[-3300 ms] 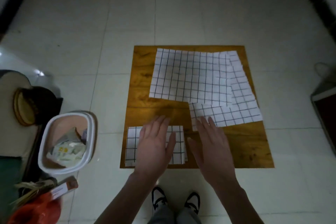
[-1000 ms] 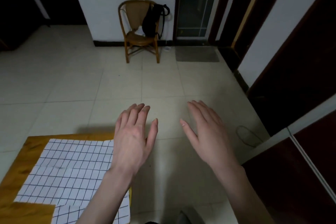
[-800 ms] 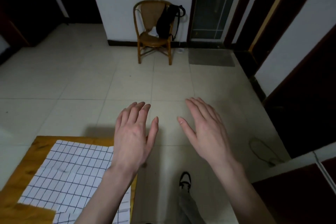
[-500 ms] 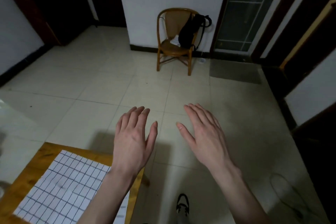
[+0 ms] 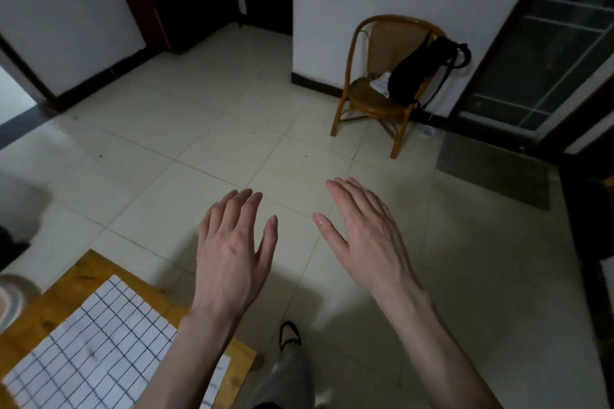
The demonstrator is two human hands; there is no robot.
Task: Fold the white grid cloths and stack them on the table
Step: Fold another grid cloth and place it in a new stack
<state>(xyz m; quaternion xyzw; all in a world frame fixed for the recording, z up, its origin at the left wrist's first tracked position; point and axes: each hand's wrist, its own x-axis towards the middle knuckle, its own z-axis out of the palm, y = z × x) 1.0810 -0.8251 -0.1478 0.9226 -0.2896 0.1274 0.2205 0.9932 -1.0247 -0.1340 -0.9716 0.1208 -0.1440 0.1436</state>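
Your left hand (image 5: 232,252), right hand (image 5: 365,236): both spread flat, empty, over floor. Grid cloth (image 5: 99,352) on table (image 5: 66,289) lies down-left; left hand nearer.

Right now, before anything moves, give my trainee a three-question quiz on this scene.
1. True or false: the left hand grips the grid cloth.
2. What lies on the chair? A) a black bag B) a red bucket C) a folded cloth stack
3. Fill in: the right hand is held out over the ____, fingers straight.

Key
1. False: both hands are open and hold nothing.
2. A: the black bag leans against the chair's back.
3. Floor: the hand is off to the side of the table.
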